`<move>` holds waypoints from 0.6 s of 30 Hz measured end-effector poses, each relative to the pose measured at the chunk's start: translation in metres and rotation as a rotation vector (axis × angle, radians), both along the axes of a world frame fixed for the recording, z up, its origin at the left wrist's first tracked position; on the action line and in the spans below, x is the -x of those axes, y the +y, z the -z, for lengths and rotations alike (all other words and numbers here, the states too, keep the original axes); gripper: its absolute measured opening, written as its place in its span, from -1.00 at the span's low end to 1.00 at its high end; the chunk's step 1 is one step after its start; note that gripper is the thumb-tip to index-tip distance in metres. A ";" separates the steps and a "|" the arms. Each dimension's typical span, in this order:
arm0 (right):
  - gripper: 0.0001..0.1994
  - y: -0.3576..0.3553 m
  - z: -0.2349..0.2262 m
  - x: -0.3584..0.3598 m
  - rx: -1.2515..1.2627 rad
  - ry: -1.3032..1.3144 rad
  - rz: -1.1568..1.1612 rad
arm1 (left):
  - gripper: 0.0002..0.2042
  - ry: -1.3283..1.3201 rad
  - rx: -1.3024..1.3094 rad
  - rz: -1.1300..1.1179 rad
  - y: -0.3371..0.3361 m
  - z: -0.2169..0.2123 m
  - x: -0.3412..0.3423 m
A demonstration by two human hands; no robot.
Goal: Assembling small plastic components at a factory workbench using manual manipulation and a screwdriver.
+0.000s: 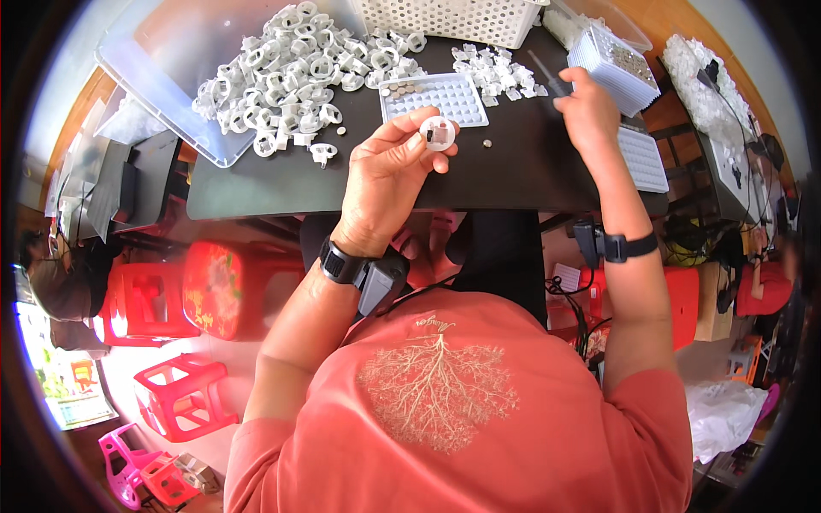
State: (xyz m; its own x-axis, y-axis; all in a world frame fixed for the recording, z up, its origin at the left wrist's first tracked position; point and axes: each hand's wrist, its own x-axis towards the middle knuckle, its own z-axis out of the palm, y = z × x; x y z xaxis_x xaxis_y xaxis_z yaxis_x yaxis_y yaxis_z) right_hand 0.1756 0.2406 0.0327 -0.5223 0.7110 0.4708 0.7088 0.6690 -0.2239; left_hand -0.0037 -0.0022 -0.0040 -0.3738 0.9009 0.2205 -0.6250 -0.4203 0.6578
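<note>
Over the near part of the table, my left hand [389,162] pinches a small round white plastic housing [440,134] between thumb and fingers. Its face, with a squarish recess in the middle, is turned up. To the right, my right hand [588,107] is closed around a slim grey pointed tool [548,72], whose exact kind I cannot make out; its thin end points away to the far left. Just beyond my left hand lies a pale compartment tray [445,99] with several round silver discs [400,89] in its left end. A loose disc [487,144] rests on the tabletop.
A large heap of white plastic housings [291,73] covers the back left, beside a clear bin [162,94]. Small clear pieces [496,73] lie behind the tray. Farther back are a white perforated basket [453,19] and stacked trays [611,73]. Red stools [184,398] stand left.
</note>
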 end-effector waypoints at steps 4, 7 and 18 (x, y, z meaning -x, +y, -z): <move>-0.60 -0.021 -0.023 -0.046 0.864 0.879 -0.286 | -0.70 -0.037 -0.007 -0.008 0.000 0.000 0.001; -0.63 -0.056 -0.029 -0.058 1.377 1.117 -0.693 | -0.64 -0.006 0.040 0.013 -0.002 -0.001 -0.001; -0.71 -0.117 -0.055 -0.046 0.567 0.318 -0.801 | -0.71 0.027 0.047 -0.047 0.000 -0.001 -0.003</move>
State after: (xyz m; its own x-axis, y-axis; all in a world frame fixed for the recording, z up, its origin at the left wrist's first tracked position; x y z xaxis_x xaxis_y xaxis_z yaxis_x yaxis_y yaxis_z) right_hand 0.2218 0.1240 0.0874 -0.8507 0.3696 0.3737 -0.0454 0.6567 -0.7528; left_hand -0.0011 -0.0021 -0.0029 -0.4101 0.8922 0.1893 -0.5871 -0.4170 0.6938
